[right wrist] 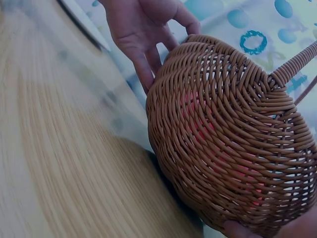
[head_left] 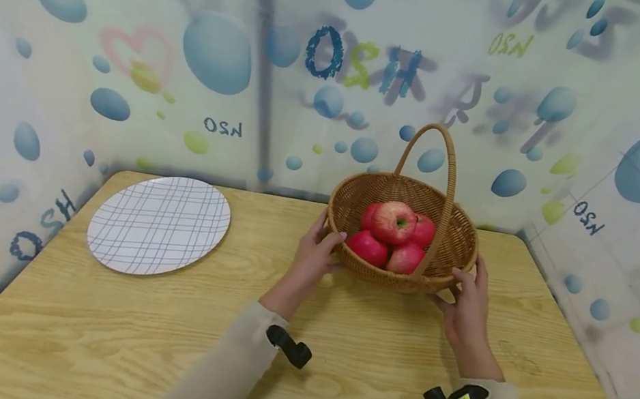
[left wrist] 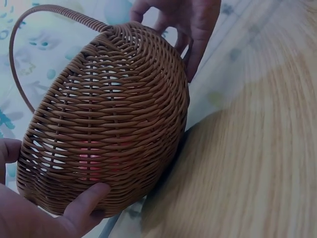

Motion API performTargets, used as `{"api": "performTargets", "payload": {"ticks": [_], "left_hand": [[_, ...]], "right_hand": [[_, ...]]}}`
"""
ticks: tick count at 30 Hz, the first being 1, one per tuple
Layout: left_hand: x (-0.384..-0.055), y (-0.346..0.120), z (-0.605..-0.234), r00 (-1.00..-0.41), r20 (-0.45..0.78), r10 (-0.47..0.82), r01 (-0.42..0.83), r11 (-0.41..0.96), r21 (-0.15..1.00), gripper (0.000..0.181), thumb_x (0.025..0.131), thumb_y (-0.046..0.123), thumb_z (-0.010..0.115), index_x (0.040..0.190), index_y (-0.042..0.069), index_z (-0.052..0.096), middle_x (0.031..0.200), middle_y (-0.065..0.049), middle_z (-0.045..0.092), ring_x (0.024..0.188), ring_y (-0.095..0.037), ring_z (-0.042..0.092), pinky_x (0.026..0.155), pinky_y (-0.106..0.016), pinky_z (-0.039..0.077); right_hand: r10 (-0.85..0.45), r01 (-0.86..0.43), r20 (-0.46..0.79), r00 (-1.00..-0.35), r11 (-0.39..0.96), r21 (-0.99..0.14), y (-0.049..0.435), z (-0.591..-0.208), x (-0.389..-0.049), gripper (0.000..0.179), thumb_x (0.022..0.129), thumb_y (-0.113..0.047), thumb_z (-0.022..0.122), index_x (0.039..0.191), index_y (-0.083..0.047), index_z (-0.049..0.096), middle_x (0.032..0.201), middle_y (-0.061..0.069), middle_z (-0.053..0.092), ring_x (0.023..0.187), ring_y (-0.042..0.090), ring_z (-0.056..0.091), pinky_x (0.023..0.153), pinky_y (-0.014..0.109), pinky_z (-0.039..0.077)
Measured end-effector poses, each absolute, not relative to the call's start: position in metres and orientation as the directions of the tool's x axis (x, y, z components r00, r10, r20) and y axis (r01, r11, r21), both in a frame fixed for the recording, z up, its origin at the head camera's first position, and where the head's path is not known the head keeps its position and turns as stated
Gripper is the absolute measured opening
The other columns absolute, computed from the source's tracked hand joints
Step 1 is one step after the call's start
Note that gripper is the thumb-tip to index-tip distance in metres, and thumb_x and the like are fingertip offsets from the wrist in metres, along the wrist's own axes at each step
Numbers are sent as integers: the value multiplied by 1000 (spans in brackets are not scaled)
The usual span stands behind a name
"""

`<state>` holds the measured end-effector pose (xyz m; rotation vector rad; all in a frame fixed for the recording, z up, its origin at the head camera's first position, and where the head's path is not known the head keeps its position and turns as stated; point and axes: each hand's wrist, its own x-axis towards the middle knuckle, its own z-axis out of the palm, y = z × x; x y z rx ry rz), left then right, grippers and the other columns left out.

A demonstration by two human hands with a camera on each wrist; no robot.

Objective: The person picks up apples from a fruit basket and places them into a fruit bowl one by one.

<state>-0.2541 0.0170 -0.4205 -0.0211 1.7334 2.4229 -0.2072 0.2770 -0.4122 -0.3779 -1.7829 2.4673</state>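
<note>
Behind the held basket, "OSH" lettering.

Basket standing on the table, flanked by both hands: left hand against its left wall, right hand against its right wall, fingers wrapping the sides. Apples lie inside, between the two sets of fingers. Plate lies on the table well left of the left fingers.
</note>
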Motion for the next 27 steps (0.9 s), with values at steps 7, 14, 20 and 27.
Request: {"api": "performTargets", "payload": {"ticks": [7,14,20,27], "left_hand": [[-257,8,-417,-983,-132,129,-166,-301,939,73,100,18,55,162,35,20,167,-10,29,146,-37,42,101,-63,49],[-256,2,-415,-981,-153,117,-182,-302,936,73,98,19,59,160,37,26,163,-9,36,141,-35,50,99,-59,53],[-255,0,-412,-982,-151,110,-179,-323,929,74,96,16,60,160,34,28,162,-12,38,138,-38,52,98,-62,52],[-257,-3,-414,-980,-154,123,-187,-341,921,74,95,13,60,160,33,29,162,-14,38,140,-40,50,98,-63,51]], "right_hand": [[210,82,-154,-965,-317,-945,268,-412,-206,66,106,-20,37,160,-43,7,171,-6,-4,158,30,10,119,62,27],[176,130,-192,-966,-312,-941,271,-407,-204,61,108,-28,35,161,-41,8,171,-2,-2,157,30,11,112,53,43],[52,203,-227,-973,-287,-936,293,-403,-204,63,108,-44,37,163,-35,7,156,-4,24,141,26,28,88,31,58],[10,198,-209,-978,-285,-938,307,-403,-224,64,108,-45,39,163,-36,7,162,-3,18,149,33,18,107,42,48]]}}
